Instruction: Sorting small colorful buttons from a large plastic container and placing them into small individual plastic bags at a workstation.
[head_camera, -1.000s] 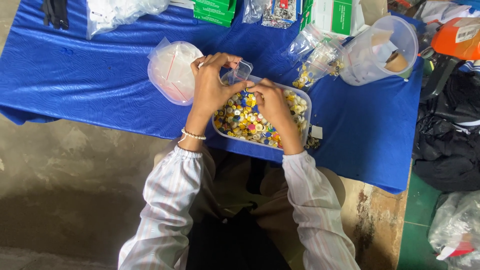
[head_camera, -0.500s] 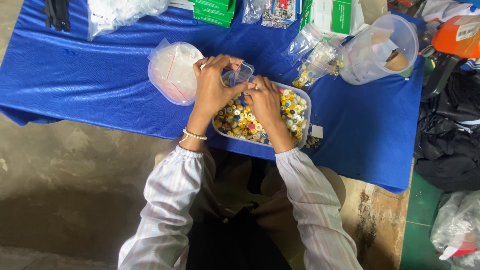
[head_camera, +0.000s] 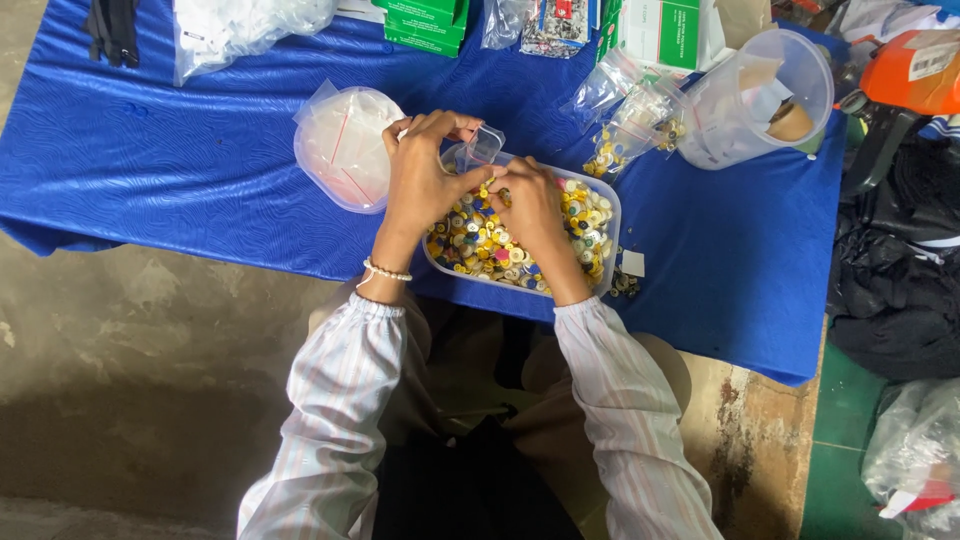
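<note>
Seen from above, a seated person in pale striped sleeves leans over a tabletop (head_camera: 200, 180) covered in blue cloth. Nearest the body sits one clear rectangular tub (head_camera: 605, 255), heaped with small round pieces in yellow, white and blue (head_camera: 480, 240), far too many to count.

Both hands work over the tub's far edge. The left hand (head_camera: 420, 185), a bead bracelet at its wrist, pinches one small clear bag (head_camera: 478, 150) by its rim and holds it upright, mouth open. The right hand (head_camera: 530, 205) rests on the heap with its fingertips pressed together at the bag's mouth; whether they pinch a piece cannot be told.

Judging by the full tub, most of the pieces are not yet bagged.

Just left of the hands lies one round, clear container of flat empty bags (head_camera: 345, 145). Beyond the tub, to the right, a small cluster of filled bags (head_camera: 630, 125) holds yellow pieces; perhaps three or four, overlapping too much to count surely. A few loose pieces (head_camera: 625, 285) lie on the cloth beside the tub.

Farther right stands one tall clear jug (head_camera: 770, 100) with paper inside. Along the far edge are green boxes (head_camera: 420, 20), at least three, and one large bag of white items (head_camera: 250, 25).
</note>
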